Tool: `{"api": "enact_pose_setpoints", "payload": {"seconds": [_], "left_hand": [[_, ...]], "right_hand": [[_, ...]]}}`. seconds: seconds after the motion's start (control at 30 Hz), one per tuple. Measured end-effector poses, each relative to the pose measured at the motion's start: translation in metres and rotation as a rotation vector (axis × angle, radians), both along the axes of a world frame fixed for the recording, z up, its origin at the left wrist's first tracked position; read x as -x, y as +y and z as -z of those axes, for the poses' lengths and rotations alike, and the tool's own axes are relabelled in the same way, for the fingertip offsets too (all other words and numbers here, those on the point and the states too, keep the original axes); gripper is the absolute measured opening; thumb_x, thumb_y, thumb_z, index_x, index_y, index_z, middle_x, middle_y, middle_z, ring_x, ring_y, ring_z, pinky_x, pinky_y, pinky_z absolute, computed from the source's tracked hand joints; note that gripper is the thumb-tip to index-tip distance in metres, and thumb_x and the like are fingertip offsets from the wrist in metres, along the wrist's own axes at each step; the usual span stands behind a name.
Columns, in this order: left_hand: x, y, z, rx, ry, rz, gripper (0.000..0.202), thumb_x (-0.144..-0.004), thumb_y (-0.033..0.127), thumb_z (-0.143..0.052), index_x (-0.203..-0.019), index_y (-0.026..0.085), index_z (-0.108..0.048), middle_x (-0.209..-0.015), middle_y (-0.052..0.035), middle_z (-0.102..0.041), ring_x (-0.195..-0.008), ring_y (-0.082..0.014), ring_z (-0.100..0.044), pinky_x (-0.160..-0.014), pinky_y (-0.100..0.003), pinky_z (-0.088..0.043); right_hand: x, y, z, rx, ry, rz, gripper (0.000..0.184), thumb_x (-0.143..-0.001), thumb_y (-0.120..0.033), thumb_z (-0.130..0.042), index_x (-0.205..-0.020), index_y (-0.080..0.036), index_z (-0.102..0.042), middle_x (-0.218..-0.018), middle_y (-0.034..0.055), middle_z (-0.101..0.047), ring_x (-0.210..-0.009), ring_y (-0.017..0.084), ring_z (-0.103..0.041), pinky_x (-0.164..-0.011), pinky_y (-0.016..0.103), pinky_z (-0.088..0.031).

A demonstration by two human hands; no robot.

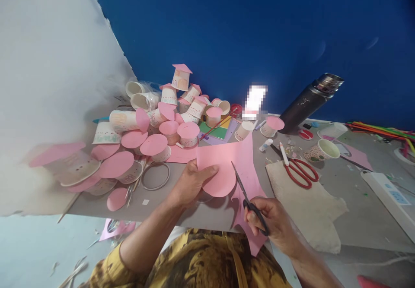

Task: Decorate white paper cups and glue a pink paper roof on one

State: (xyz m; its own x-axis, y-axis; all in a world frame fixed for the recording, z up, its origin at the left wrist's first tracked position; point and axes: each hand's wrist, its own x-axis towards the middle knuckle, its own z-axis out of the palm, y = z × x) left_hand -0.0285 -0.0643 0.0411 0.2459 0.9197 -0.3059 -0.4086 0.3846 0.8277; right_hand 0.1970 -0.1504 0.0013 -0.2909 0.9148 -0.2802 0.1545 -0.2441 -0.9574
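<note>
My left hand (191, 182) grips the left side of a sheet of pink paper (220, 167), thumb on top and fingers beneath. Its lower edge is cut to a round curve. In my right hand (270, 219) is a pair of black-handled scissors (246, 199). The blades point up and left and meet the paper at the right of the curve. A long ragged strip of the pink paper (249, 171) hangs down on the right, behind the scissors. Left of my left hand lies a metal ring (155, 176).
Paper cups with pink paper tops (152, 144) crowd the table's left and back. On the right are red-handled scissors (300, 173), a beige cloth (311, 210), a paper cup (320, 151) and a leaning black flask (306, 106). A glue stick (266, 144) stands behind the cloth.
</note>
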Motion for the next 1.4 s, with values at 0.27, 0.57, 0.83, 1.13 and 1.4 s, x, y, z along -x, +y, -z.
{"api": "enact_pose_setpoints", "payload": {"seconds": [0.27, 0.57, 0.83, 1.13, 1.4], "left_hand": [[-0.002, -0.003, -0.001, -0.049, 0.028, -0.013, 0.039, -0.067, 0.039, -0.092, -0.093, 0.013, -0.079, -0.085, -0.0081, -0.079, -0.074, -0.0202, -0.071, -0.071, -0.03, -0.056], [-0.001, -0.004, -0.004, -0.059, 0.056, 0.004, 0.04, -0.069, 0.04, -0.091, -0.095, 0.013, -0.079, -0.086, -0.009, -0.079, -0.078, -0.0233, -0.072, -0.074, -0.033, -0.057], [0.003, -0.001, -0.006, -0.075, 0.104, 0.055, 0.045, -0.065, 0.043, -0.093, -0.095, 0.012, -0.08, -0.084, -0.009, -0.078, -0.076, -0.0236, -0.071, -0.072, -0.034, -0.056], [0.006, 0.002, -0.01, -0.104, 0.154, 0.058, 0.041, -0.068, 0.044, -0.091, -0.093, 0.013, -0.08, -0.086, -0.0092, -0.079, -0.079, -0.0243, -0.07, -0.075, -0.034, -0.055], [0.004, 0.003, -0.007, -0.08, 0.092, 0.062, 0.044, -0.066, 0.042, -0.093, -0.097, 0.013, -0.081, -0.087, -0.0104, -0.08, -0.079, -0.0249, -0.071, -0.076, -0.036, -0.056]], "right_hand": [[-0.006, 0.002, -0.004, 0.005, -0.005, -0.025, 0.058, -0.088, -0.071, -0.066, -0.068, -0.017, -0.063, -0.056, 0.001, -0.062, -0.052, 0.011, -0.045, -0.054, 0.026, -0.033], [-0.008, 0.004, -0.01, -0.009, -0.013, -0.016, 0.053, -0.087, -0.067, -0.07, -0.069, -0.017, -0.064, -0.053, -0.0001, -0.06, -0.05, 0.011, -0.047, -0.052, 0.026, -0.034], [-0.013, 0.011, -0.016, 0.042, -0.003, -0.055, 0.057, -0.083, -0.07, -0.073, -0.064, -0.018, -0.061, -0.056, 0.0015, -0.061, -0.052, 0.012, -0.05, -0.052, 0.025, -0.037], [-0.012, 0.02, -0.024, 0.05, 0.023, -0.071, 0.059, -0.081, -0.071, -0.075, -0.062, -0.018, -0.057, -0.054, -0.0001, -0.056, -0.05, 0.011, -0.046, -0.05, 0.025, -0.035], [-0.018, 0.02, -0.016, 0.101, 0.098, -0.136, 0.062, -0.081, -0.077, -0.071, -0.073, -0.015, -0.064, -0.055, 0.0002, -0.058, -0.051, 0.009, -0.041, -0.052, 0.026, -0.028]]}}
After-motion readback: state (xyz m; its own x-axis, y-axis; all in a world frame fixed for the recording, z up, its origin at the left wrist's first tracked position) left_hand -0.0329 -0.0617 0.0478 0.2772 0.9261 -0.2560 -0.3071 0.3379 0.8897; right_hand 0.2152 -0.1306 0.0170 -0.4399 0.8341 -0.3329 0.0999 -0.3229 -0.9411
